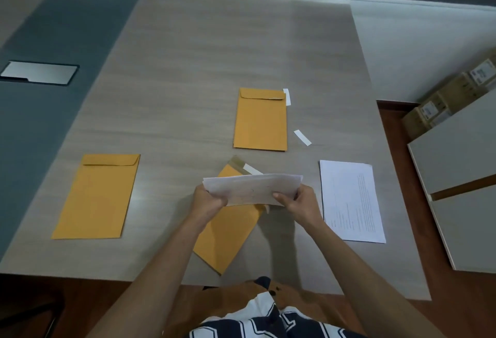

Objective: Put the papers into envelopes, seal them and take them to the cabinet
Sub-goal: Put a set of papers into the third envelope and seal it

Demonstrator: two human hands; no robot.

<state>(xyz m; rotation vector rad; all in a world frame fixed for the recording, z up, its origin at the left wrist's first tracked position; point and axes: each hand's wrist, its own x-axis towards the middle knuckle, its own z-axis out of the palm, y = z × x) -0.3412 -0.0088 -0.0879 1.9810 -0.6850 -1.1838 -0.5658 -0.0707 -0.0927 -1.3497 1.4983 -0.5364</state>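
Toward the desk's [188, 56] left edge lies one envelope [98, 195], flap down. At the near edge the left hand [208, 201] and right hand [300, 202] each grip an end of a folded sheaf of papers [252, 188] above an open envelope [225, 235]. Farther back lies a flap-down envelope [260, 120]; a paper stack [350, 201] waits right. I'd judge it partway, nothing carried off yet

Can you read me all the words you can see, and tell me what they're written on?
No words can be read here.
Paper stack on the table: printed lines, too small and blurred.
Held papers: faint marks, unreadable.
Box labels: blurred.
Shirt: only part of a big pattern shows, unreadable.
Envelopes: blank.
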